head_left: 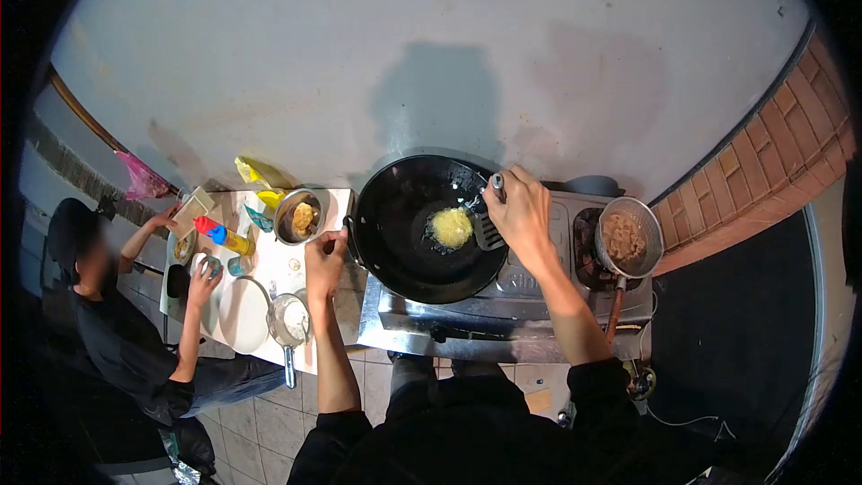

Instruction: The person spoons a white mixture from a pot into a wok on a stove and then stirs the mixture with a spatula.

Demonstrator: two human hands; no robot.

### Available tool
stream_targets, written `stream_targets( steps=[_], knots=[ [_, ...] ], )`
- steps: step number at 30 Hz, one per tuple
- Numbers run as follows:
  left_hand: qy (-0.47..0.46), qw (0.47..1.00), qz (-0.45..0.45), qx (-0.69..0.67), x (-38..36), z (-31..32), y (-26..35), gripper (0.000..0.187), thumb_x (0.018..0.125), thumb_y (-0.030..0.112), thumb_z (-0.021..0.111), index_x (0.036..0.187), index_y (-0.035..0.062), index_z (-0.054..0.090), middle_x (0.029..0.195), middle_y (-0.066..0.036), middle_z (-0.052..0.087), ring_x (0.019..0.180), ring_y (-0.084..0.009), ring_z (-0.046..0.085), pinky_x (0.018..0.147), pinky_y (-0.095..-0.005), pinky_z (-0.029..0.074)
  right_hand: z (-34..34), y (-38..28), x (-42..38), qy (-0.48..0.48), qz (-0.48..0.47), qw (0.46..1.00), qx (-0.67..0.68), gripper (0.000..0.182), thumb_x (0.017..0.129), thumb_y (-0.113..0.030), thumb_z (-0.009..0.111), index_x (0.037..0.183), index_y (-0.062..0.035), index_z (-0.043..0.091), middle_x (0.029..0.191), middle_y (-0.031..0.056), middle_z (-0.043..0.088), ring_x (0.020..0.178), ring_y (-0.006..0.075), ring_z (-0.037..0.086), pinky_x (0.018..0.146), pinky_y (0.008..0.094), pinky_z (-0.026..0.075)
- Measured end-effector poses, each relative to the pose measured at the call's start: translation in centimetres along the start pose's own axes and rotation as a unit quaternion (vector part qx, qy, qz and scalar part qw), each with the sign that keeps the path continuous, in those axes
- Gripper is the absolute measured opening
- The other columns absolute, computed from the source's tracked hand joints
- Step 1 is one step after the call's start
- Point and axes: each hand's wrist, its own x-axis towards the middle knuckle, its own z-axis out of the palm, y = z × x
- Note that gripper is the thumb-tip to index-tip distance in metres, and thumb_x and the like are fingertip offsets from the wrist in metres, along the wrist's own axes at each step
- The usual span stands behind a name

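Note:
My right hand (518, 214) is closed around the handle of a slotted spatula (488, 233), its blade down in the large black wok (395, 260). Just left of the blade, a pale yellow, battered-looking piece of food (452, 227) sits in bubbling oil. My left hand (325, 267) is closed, fingers pinched together, beside the wok's left rim and close to its side handle. Whether anything is between those fingers I cannot make out. Near that hand stands a metal bowl (285, 224) with a yellowish, coated lump (303, 219) in it.
A strainer (660, 238) of browned food rests over the right burner of the stove (530, 305). The left table (337, 202) bears a white plate (242, 314), a saucepan of white powder (290, 319) and sauce bottles (232, 241). A co-worker (121, 323) reaches over its left side.

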Motion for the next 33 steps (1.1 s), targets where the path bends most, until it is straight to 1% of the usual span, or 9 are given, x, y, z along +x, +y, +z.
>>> stream_targets(
  steps=[2,5,8,9,11,16,21,23,33],
  knots=[
    [-0.001,1.0,0.002,-0.008,-0.1,0.1,0.2,0.023,0.089,0.016,0.064,0.08,-0.0053,0.064,0.064,0.003,0.053,0.06,-0.0043,0.043,0.054,-0.0223,0.034,0.4,-0.2,-0.1,-0.031,0.022,0.999,0.011,0.017,0.078,-0.009,0.064,0.085,0.0056,0.062,0.092,0.018,0.057,0.072,0.0389,0.06,0.062,0.0445,0.047],
    [-0.004,1.0,0.003,-0.025,-0.2,0.0,-0.3,0.023,0.089,0.016,0.064,0.082,-0.0058,0.065,0.065,0.003,0.055,0.061,-0.0046,0.045,0.055,-0.0221,0.036,1.5,0.1,-0.3,-0.015,0.011,0.998,0.053,0.019,0.079,-0.008,0.063,0.09,0.0072,0.06,0.088,0.0199,0.058,0.074,0.0407,0.06,0.064,0.0455,0.047],
    [-0.018,1.0,-0.012,-0.02,-0.1,-0.3,-0.1,0.023,0.09,0.016,0.064,0.085,-0.0062,0.066,0.07,0.0,0.059,0.065,-0.0062,0.049,0.06,-0.023,0.039,1.8,0.3,-0.4,-0.032,0.017,0.999,0.01,0.022,0.08,-0.007,0.062,0.094,0.0083,0.058,0.084,0.0231,0.059,0.076,0.0418,0.06,0.065,0.0458,0.048],
    [-0.03,0.999,-0.028,-0.006,-0.2,-0.4,0.2,0.022,0.09,0.015,0.063,0.086,-0.0062,0.067,0.075,-0.002,0.063,0.069,-0.0078,0.052,0.064,-0.024,0.042,2.1,0.4,-0.3,-0.031,0.017,0.999,0.009,0.022,0.08,-0.007,0.062,0.094,0.0083,0.058,0.084,0.0231,0.059,0.076,0.0418,0.06,0.065,0.0458,0.048],
    [-0.028,0.999,-0.03,-0.022,-0.4,-0.4,0.7,0.023,0.09,0.016,0.064,0.086,-0.0065,0.067,0.074,-0.003,0.063,0.069,-0.0081,0.052,0.065,-0.0243,0.042,2.5,0.4,-0.2,0.025,-0.005,0.998,0.053,0.017,0.082,-0.006,0.062,0.079,0.0081,0.052,0.073,0.0261,0.057,0.07,0.0443,0.056,0.059,0.0444,0.044],
    [-0.029,0.998,-0.028,-0.037,-0.5,-0.4,0.7,0.024,0.089,0.017,0.064,0.086,-0.0069,0.067,0.074,-0.004,0.063,0.069,-0.0092,0.053,0.066,-0.0252,0.043,2.1,-0.1,-0.4,-0.009,-0.021,0.999,0.046,0.019,0.084,-0.007,0.063,0.08,0.0083,0.052,0.072,0.0254,0.056,0.069,0.0448,0.056,0.059,0.0448,0.044],
    [-0.039,0.998,-0.028,-0.048,-0.4,-0.5,0.3,0.027,0.089,0.019,0.066,0.087,-0.0084,0.066,0.072,-0.003,0.063,0.067,-0.0072,0.053,0.063,-0.0225,0.043,1.9,0.1,-1.1,-0.049,-0.05,0.997,0.032,0.019,0.083,-0.007,0.064,0.083,0.0088,0.053,0.077,0.026,0.056,0.072,0.0443,0.056,0.062,0.0442,0.044],
    [-0.038,0.998,-0.026,-0.043,-0.5,-0.6,0.5,0.027,0.088,0.019,0.066,0.087,-0.0085,0.066,0.072,-0.003,0.063,0.067,-0.0074,0.053,0.063,-0.0228,0.043,1.5,0.0,-1.3,-0.11,-0.028,0.993,0.037,0.016,0.082,-0.006,0.059,0.088,0.0084,0.054,0.086,0.0265,0.058,0.08,0.0432,0.059,0.069,0.0468,0.048],
    [-0.045,0.997,-0.033,-0.044,-0.5,-0.6,0.3,0.028,0.089,0.02,0.066,0.087,-0.0085,0.066,0.071,-0.004,0.064,0.066,-0.0084,0.053,0.064,-0.0236,0.043,1.6,-1.0,-1.4,-0.114,-0.037,0.992,0.04,0.017,0.084,-0.006,0.059,0.09,0.0087,0.054,0.087,0.0254,0.058,0.08,0.0431,0.059,0.069,0.0455,0.048]
  ],
)
